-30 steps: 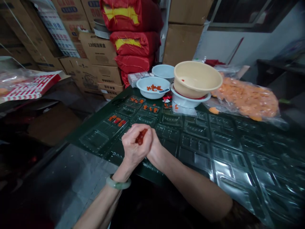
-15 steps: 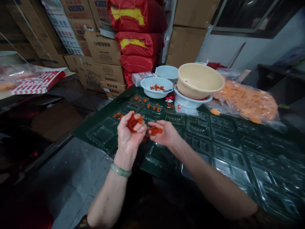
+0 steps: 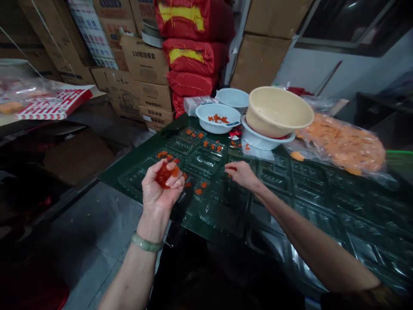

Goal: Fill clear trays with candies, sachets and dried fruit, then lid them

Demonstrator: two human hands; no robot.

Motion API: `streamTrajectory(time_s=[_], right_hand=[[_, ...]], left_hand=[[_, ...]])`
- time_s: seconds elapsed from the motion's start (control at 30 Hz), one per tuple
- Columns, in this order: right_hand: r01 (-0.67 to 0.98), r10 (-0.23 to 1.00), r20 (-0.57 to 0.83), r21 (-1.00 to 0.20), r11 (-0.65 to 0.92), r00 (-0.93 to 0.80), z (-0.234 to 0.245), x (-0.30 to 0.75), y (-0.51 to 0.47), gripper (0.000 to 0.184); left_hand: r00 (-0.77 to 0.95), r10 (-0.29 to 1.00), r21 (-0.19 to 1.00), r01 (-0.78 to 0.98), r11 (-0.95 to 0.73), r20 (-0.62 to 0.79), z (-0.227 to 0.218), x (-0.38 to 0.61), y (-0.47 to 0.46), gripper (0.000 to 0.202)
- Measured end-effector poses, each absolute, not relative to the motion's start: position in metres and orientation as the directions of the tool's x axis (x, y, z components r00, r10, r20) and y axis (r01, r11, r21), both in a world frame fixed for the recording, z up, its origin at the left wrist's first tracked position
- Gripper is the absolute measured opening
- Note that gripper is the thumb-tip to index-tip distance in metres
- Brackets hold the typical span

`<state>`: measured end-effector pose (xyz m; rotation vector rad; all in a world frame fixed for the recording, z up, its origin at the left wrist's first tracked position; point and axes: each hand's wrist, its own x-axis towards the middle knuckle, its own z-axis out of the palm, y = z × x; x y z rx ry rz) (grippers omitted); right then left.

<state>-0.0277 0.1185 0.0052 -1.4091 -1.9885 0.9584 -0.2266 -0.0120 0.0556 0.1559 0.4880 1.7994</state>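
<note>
My left hand [image 3: 158, 199], with a green bangle [image 3: 146, 243] on its wrist, is closed around a clump of glossy orange-red slices [image 3: 165, 175]. It is raised above the near left of the green table. Further right, my right hand [image 3: 244, 175] reaches low over a clear plastic tray [image 3: 222, 211] row, fingertips pinched on an orange-red slice [image 3: 231, 171] that is partly hidden. Just right of my left hand, loose slices [image 3: 200, 188] lie in one tray. More slices [image 3: 213, 146] sit in the trays behind.
At the back stand a pale blue bowl [image 3: 217, 113] with orange pieces and a cream basin [image 3: 280, 107] stacked on a white one [image 3: 266, 135]. A bag of orange pieces [image 3: 348, 144] lies at right. Red bundles [image 3: 196, 56] and cardboard boxes [image 3: 146, 60] are piled behind.
My right hand has moved away from my left, to the right over the trays. My left hand still holds its clump, now lower and further left. Slices in the near tray are now uncovered.
</note>
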Motion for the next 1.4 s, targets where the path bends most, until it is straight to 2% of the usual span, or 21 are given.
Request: streamTrajectory(time_s=[0.1, 0.17, 0.27, 0.33, 0.37, 0.43, 0.57, 0.67, 0.83, 1.07, 1.13, 1.2, 1.23, 1.3, 1.4], right_hand=[[0.529, 0.951, -0.031, -0.837, 0.144, -0.309, 0.001, -0.027, 0.117, 0.022], [0.546, 0.958, 0.027, -0.818, 0.184, -0.284, 0.001, -0.023, 0.119, 0.023], [0.722, 0.943, 0.144, -0.611, 0.323, -0.3, 0.007, -0.013, 0.123, 0.018], [0.808, 0.935, 0.115, -0.474, 0.349, -0.337, 0.011, -0.008, 0.126, 0.015], [0.821, 0.935, 0.081, -0.456, 0.343, -0.346, 0.013, -0.006, 0.126, 0.016], [0.785, 0.935, 0.043, -0.531, 0.32, -0.352, 0.014, -0.008, 0.126, 0.016], [0.548, 0.955, -0.04, -0.826, 0.134, -0.293, 0.015, -0.021, 0.123, 0.01], [0.348, 0.943, -0.155, -0.936, -0.045, -0.294, 0.015, -0.03, 0.121, 0.026], [0.21, 0.964, -0.081, -0.977, -0.026, -0.255, 0.012, -0.026, 0.114, 0.034], [0.16, 0.963, 0.008, -0.986, 0.054, -0.271, 0.002, -0.006, 0.11, 0.029], [0.204, 0.973, 0.02, -0.977, 0.068, -0.23, 0.005, -0.003, 0.112, 0.029], [0.365, 0.98, 0.072, -0.921, 0.137, -0.186, 0.011, 0.001, 0.113, 0.027], [0.483, 0.976, 0.113, -0.855, 0.191, -0.186, 0.013, 0.004, 0.113, 0.026], [0.715, 0.956, 0.156, -0.637, 0.288, -0.247, 0.017, 0.008, 0.112, 0.023], [0.896, 0.934, 0.047, -0.27, 0.353, -0.354, 0.018, 0.009, 0.11, 0.019]], left_hand=[[-0.259, 0.954, 0.387, -0.904, -0.184, -0.151, 0.053, -0.224, -0.01, 0.002], [-0.249, 0.955, 0.381, -0.908, -0.173, -0.16, 0.051, -0.224, -0.01, 0.003], [-0.264, 0.951, 0.4, -0.898, -0.181, -0.161, 0.05, -0.226, -0.011, 0.002], [-0.267, 0.951, 0.413, -0.892, -0.182, -0.159, 0.049, -0.228, -0.013, 0.002], [-0.267, 0.95, 0.415, -0.892, -0.18, -0.162, 0.048, -0.228, -0.014, 0.002], [-0.261, 0.949, 0.406, -0.898, -0.172, -0.175, 0.046, -0.228, -0.016, 0.003], [-0.243, 0.952, 0.38, -0.911, -0.158, -0.188, 0.044, -0.225, -0.018, 0.003], [-0.223, 0.955, 0.365, -0.92, -0.141, -0.194, 0.042, -0.219, -0.018, 0.002], [-0.161, 0.962, 0.346, -0.935, -0.078, -0.219, 0.04, -0.205, -0.017, 0.001], [-0.124, 0.965, 0.321, -0.946, -0.045, -0.232, 0.039, -0.198, -0.013, 0.003], [-0.128, 0.965, 0.318, -0.947, -0.05, -0.228, 0.04, -0.198, -0.012, 0.004], [-0.135, 0.966, 0.323, -0.945, -0.058, -0.221, 0.041, -0.199, -0.012, 0.005], [-0.138, 0.966, 0.327, -0.943, -0.061, -0.218, 0.042, -0.199, -0.012, 0.005], [-0.14, 0.966, 0.336, -0.94, -0.061, -0.216, 0.042, -0.199, -0.012, 0.004], [-0.136, 0.966, 0.34, -0.939, -0.054, -0.222, 0.04, -0.199, -0.011, 0.003]])
